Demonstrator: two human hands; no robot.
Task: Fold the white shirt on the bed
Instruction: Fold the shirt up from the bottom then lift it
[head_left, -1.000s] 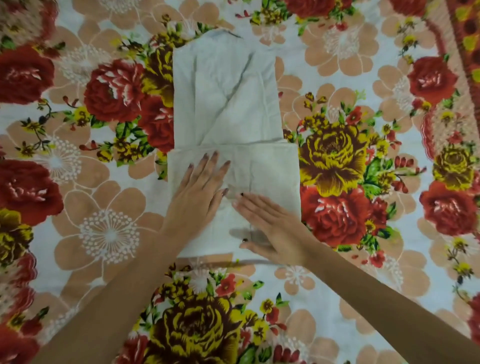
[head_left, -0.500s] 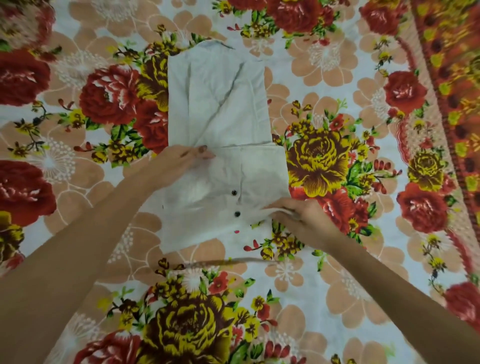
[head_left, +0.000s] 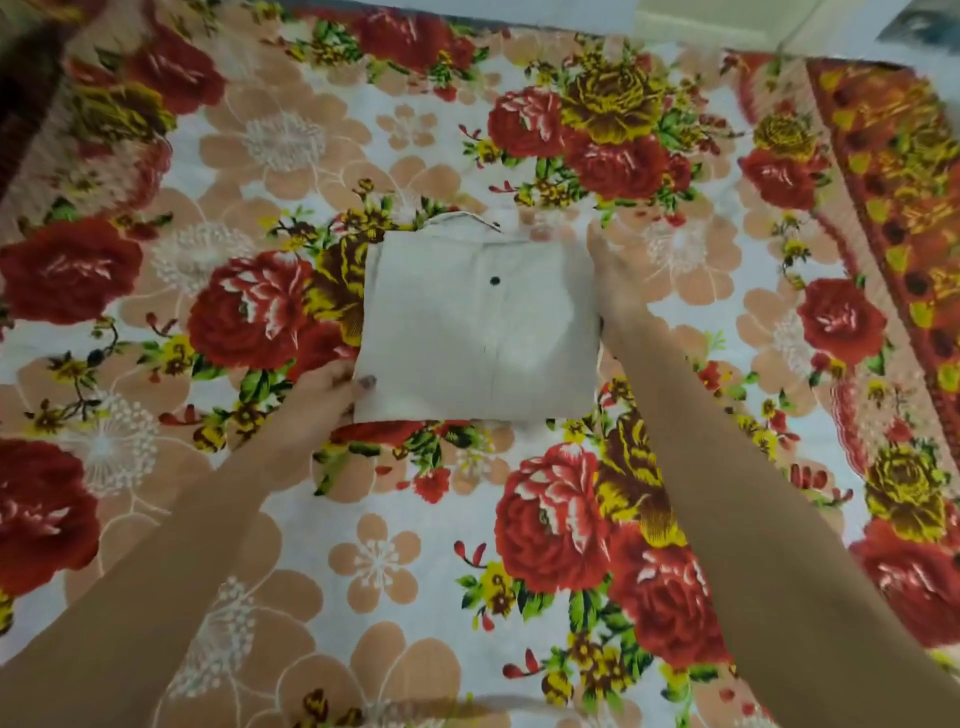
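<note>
The white shirt (head_left: 478, 327) lies on the bed (head_left: 363, 561), folded into a compact, near-square packet in the middle of the floral bedspread. Its button placket faces up and runs down the centre; one dark button (head_left: 494, 281) shows near the far end. The collar edge projects slightly past the far side of the packet.

My left hand (head_left: 332, 387) is at the near left corner of the packet. The thumb, with a dark-painted nail, lies on top of the cloth and the remaining fingers are underneath or beside the edge, so the hand is pinching that corner.

My right hand (head_left: 615, 283) lies along the right side of the packet, fingers extended together toward the far right corner and touching the cloth edge. The hand is motion-blurred; I cannot tell whether it grips the fabric or only rests flat against it.

Both forearms reach in from the near edge of the view, bare. The bedspread carries red, yellow and peach flowers on a white ground.
</note>
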